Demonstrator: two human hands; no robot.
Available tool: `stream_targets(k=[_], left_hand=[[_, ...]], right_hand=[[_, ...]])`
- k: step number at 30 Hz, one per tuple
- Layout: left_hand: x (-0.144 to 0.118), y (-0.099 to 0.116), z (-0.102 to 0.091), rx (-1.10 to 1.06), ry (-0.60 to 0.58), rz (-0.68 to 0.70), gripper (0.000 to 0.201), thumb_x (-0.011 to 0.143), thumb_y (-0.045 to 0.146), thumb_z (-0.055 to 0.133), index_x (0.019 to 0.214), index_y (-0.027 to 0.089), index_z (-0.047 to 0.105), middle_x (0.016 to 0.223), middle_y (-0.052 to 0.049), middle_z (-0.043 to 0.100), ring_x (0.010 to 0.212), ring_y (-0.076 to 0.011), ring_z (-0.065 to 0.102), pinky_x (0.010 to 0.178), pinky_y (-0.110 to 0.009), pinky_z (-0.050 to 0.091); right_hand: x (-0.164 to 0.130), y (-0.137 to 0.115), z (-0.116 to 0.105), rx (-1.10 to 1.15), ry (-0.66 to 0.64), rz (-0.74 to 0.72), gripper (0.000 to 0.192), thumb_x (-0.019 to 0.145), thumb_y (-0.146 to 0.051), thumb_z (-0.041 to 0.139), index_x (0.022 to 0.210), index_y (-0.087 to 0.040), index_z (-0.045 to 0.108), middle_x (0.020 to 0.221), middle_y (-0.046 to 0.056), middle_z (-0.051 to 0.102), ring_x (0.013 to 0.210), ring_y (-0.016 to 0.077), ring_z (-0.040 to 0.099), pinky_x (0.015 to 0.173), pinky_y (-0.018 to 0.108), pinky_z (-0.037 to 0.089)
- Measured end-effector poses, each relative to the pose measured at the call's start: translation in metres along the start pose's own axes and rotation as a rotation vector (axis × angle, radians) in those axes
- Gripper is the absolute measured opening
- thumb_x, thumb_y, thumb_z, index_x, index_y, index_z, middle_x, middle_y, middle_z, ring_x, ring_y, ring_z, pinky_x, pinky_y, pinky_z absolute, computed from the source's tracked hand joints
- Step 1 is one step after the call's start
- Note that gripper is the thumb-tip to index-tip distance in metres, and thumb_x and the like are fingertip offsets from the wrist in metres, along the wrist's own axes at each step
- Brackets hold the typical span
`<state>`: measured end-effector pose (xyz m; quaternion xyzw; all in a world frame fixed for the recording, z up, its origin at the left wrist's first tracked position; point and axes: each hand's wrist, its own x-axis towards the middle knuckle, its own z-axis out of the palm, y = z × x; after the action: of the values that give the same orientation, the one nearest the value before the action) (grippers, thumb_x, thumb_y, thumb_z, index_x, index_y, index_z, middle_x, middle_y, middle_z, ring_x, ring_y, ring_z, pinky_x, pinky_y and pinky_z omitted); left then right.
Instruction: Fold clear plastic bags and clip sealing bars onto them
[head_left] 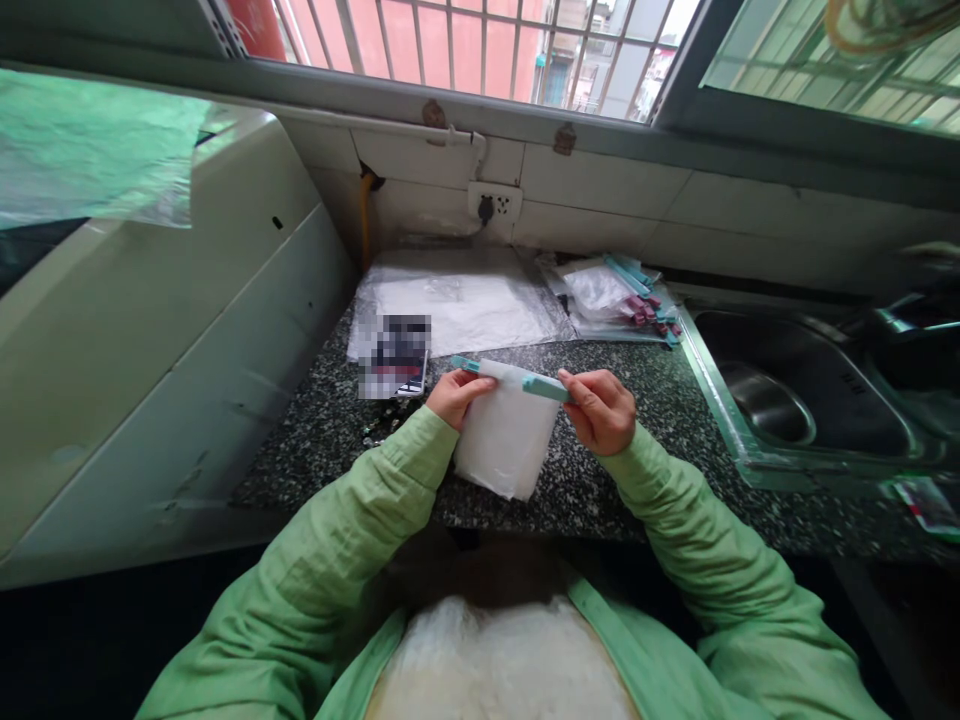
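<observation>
Over the front of the counter I hold a white, translucent plastic bag (506, 440) that hangs flat. My left hand (455, 395) pinches its upper left corner, thumb on the front. A teal strip (465, 364) sticks out above those fingers. My right hand (602, 410) grips one end of a teal bag clip (546, 388), whose other end lies across the bag's upper right corner. Whether the two teal pieces belong to one clip, I cannot tell. The lower edge of the bag hangs free.
Behind my hands lies a large clear plastic bag (465, 300); a blurred-out phone-like item (397, 357) is nearby. Several teal and maroon clips (643, 305) lie on plastic bags. A sink (810, 370) stands right, a pale appliance (225, 330) left. A plugged socket (495, 202) is on the wall.
</observation>
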<state>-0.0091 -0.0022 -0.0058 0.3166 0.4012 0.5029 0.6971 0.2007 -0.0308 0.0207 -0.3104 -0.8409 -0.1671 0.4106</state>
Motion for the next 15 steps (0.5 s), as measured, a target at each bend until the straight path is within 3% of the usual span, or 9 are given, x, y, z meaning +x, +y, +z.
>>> stream_targets(k=[9,15], left_hand=[[-0.0013,-0.0005,0.0017,0.042,0.037,0.048,0.034,0.033,0.032,0.079,0.058,0.014,0.065,0.055,0.000,0.064,0.053,-0.0135,0.056,0.061,-0.029,0.046],[-0.0008,-0.0015,0.0010,0.074,0.045,0.069,0.033,0.033,0.032,0.079,0.056,0.013,0.064,0.056,-0.001,0.064,0.057,-0.0152,0.057,0.063,-0.030,0.045]], right_hand=[[-0.0022,-0.0026,0.0033,-0.062,-0.046,0.021,0.033,0.081,-0.022,0.049,0.114,-0.023,0.055,0.078,0.005,0.057,0.069,0.0125,0.054,0.063,0.024,0.049],[-0.0014,-0.0031,0.0073,-0.113,-0.064,-0.038,0.026,0.081,-0.021,0.051,0.105,-0.024,0.060,0.078,0.005,0.060,0.070,0.0133,0.055,0.063,0.025,0.049]])
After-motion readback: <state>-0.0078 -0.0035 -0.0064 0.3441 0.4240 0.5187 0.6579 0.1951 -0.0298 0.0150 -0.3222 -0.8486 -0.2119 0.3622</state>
